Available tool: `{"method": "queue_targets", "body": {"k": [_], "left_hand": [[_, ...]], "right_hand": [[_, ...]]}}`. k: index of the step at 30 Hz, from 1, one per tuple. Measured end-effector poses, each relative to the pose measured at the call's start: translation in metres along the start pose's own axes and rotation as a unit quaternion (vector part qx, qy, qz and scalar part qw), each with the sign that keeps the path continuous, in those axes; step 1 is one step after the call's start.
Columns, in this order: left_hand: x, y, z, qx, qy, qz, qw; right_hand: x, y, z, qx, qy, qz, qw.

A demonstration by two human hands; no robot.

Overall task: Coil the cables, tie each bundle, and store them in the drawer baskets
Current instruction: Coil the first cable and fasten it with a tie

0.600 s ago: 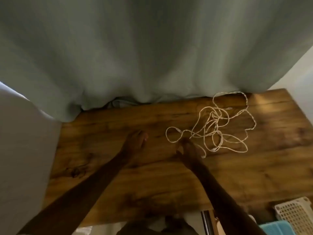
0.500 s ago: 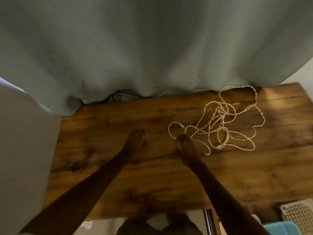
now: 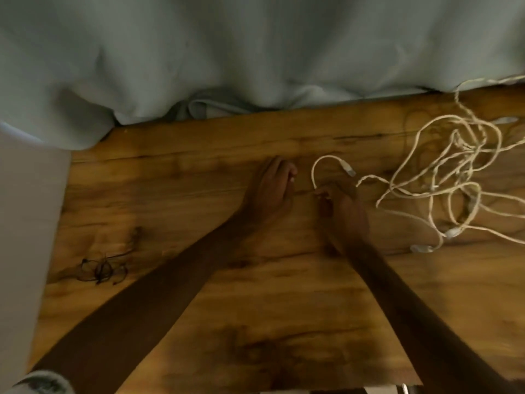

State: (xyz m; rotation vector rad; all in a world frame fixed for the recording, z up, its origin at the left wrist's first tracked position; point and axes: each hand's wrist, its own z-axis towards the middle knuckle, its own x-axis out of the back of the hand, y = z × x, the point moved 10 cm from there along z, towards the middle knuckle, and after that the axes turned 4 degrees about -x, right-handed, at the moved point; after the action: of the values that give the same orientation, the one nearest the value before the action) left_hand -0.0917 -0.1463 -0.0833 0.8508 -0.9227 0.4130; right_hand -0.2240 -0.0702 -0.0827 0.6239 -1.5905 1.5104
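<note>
Where grey curtain (image 3: 255, 52) meets wooden table (image 3: 199, 280), left hand (image 3: 272, 191) lies relaxed; right hand (image 3: 343, 206) pinches white cable (image 3: 326, 157).

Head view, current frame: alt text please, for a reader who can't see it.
The right hand pinches a white cable near its connector end, the rest tangled to the right on a wooden table. The left hand rests alongside; a grey curtain hangs behind.

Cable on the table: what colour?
Off-white, cream cable, clearest in the head view.
</note>
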Motion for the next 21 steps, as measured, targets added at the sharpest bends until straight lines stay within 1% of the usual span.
{"method": "queue_targets", "body": {"k": [2, 5, 10, 14, 17, 21], "left_hand": [[-0.001, 0.000, 0.008, -0.020, 0.035, -0.018, 0.999], [0.001, -0.004, 0.007, -0.017, 0.084, -0.021, 0.996], [-0.004, 0.000, 0.000, -0.064, 0.099, 0.024, 0.993], [-0.010, -0.003, 0.001, -0.077, 0.105, 0.077, 0.989], [-0.011, -0.004, 0.000, -0.081, 0.115, 0.076, 0.987], [-0.013, -0.004, -0.003, -0.090, 0.124, 0.122, 0.981]], "right_hand": [[-0.002, 0.002, 0.004, 0.014, 0.037, -0.001, 0.999], [-0.007, 0.005, 0.006, 0.065, 0.089, -0.012, 0.994], [-0.007, 0.005, 0.009, 0.071, 0.153, -0.055, 0.984], [-0.009, -0.008, 0.025, 0.100, 0.155, -0.098, 0.978], [-0.009, -0.017, 0.030, 0.109, 0.170, -0.136, 0.970], [-0.017, -0.020, 0.024, 0.137, 0.180, -0.158, 0.961]]}}
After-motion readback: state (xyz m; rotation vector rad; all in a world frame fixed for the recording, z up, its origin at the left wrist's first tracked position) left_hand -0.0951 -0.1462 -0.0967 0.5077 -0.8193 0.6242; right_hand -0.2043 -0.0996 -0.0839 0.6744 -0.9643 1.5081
